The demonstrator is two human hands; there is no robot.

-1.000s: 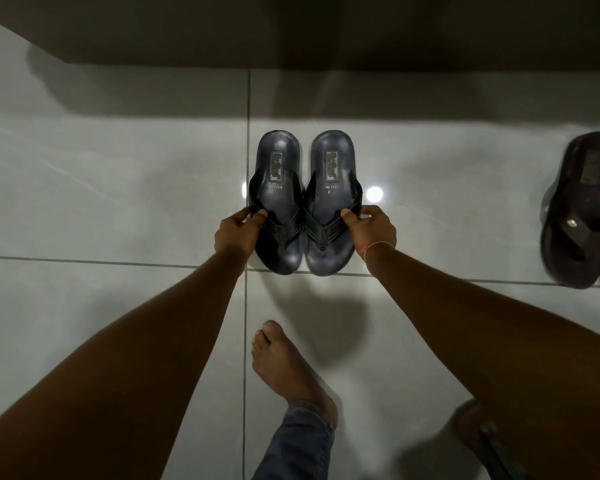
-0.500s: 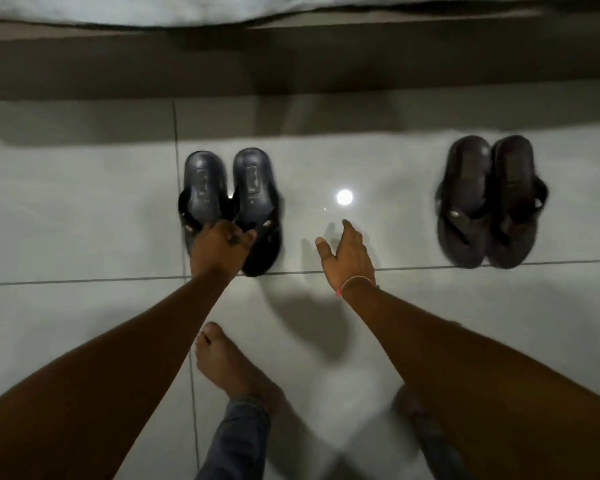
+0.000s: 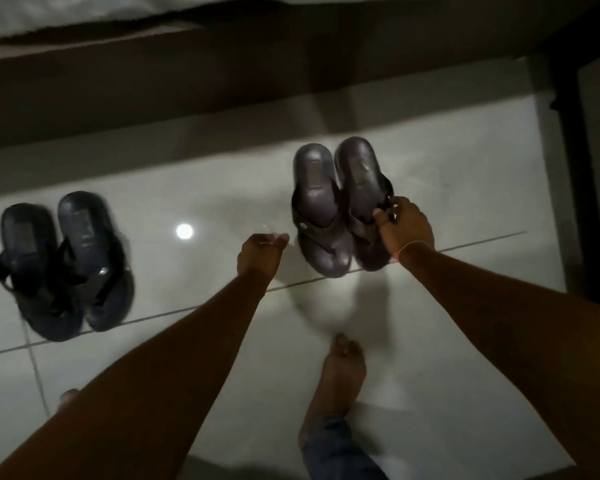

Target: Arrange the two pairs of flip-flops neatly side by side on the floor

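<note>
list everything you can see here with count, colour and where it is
dark blue flip-flops: one pair, side by side on the floor at left, untouched
dark brown flip-flops: one pair, side by side on the floor right of centre
floor tiles: pale glossy tiles with grout lines and a bright light reflection
bed frame: one, dark, along the top, with pale bedding above
dark post: one, upright at far right
bare foot: one plainly seen, bottom centre, blue trouser hem behind it
left hand: empty, just left of the brown pair
right hand: gripping the strap of the right brown flip-flop
</note>
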